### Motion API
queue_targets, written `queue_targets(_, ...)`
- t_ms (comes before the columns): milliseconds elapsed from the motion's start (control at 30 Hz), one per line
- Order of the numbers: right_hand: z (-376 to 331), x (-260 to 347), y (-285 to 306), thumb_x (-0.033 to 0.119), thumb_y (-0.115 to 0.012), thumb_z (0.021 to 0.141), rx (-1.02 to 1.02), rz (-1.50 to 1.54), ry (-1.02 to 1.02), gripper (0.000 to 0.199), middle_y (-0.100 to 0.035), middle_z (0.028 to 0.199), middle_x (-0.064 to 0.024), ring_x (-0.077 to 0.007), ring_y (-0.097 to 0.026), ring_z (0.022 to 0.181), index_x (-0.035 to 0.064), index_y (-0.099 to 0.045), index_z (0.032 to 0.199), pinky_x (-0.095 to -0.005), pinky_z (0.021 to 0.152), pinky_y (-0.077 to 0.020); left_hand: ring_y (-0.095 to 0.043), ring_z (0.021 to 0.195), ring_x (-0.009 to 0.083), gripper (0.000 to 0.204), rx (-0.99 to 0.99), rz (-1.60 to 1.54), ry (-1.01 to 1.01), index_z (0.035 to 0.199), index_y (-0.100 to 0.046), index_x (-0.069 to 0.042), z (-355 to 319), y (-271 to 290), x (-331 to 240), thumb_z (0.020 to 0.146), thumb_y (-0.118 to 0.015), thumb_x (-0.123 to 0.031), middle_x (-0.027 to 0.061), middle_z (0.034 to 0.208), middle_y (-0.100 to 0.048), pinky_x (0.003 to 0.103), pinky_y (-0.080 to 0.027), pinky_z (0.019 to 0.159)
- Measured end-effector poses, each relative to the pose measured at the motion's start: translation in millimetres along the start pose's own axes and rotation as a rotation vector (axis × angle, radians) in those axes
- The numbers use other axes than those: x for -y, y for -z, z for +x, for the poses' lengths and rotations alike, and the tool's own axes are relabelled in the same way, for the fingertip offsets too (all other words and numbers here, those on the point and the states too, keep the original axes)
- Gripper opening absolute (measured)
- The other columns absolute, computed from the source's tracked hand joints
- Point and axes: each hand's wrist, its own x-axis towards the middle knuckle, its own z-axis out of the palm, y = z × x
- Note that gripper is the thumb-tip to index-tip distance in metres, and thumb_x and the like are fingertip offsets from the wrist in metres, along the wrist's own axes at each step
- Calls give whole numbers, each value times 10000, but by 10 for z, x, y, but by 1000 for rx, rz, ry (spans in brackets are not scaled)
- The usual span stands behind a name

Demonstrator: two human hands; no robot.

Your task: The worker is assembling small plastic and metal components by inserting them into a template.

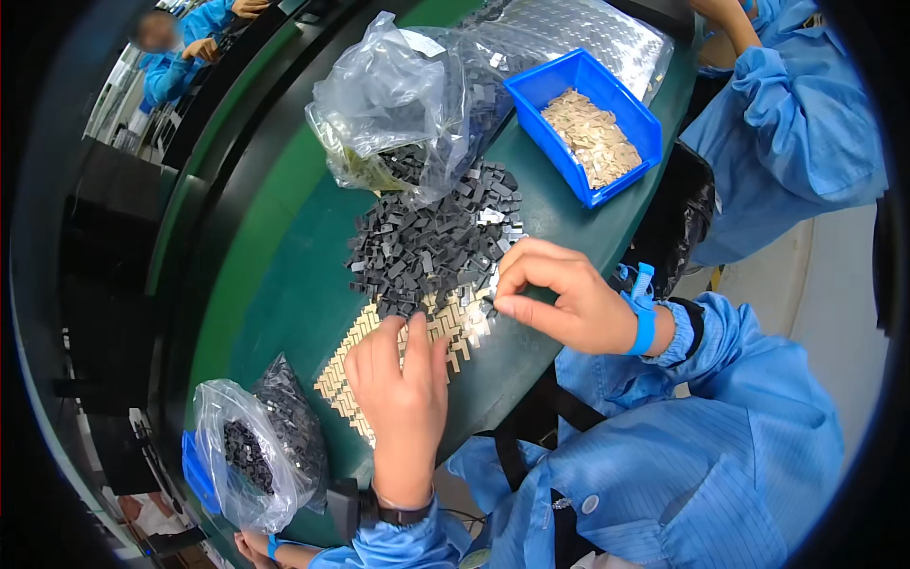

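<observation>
Right hand [559, 299] pinches dark piece [490, 302].

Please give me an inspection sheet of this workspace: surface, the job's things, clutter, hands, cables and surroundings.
Surface: green table, curved edge.
Job's things: pile of small dark grey pieces; tan pieces laid in a herringbone mat; blue bin holding tan pieces.
Clutter: clear plastic bag with dark pieces at the far side; second bag of dark pieces at the near left; silvery bubble pouch.
Hands: left hand rests flat on the mat; right hand pinches a small piece at the pile's edge.
Cables: nothing seen.
Surroundings: other people in blue coats at the right and far left.
</observation>
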Motion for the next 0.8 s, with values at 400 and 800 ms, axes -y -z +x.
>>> queue_targets(400,-49,-228,-54,66,-606,813,-216,116,-45,81,-541,834,-81,-177,-542,767,-12,-584,824,-293,694,-439,-584,754,198,128,-125,-425,323,867,-638,32,0,-295,203,740,-648,13,110,867,-616,270,-457,639)
queue_targets(800,-49,207,-303,49,-699,736,-174,313,104,363,-615,969,-99,-184,-603,840,-8,-562,1068,-293,743,-477,-620,772,208,179,-51,-2045,1105,1024,-599,13,-259,186,-243,858,-566,-44,168,933,-638,314,-512,730)
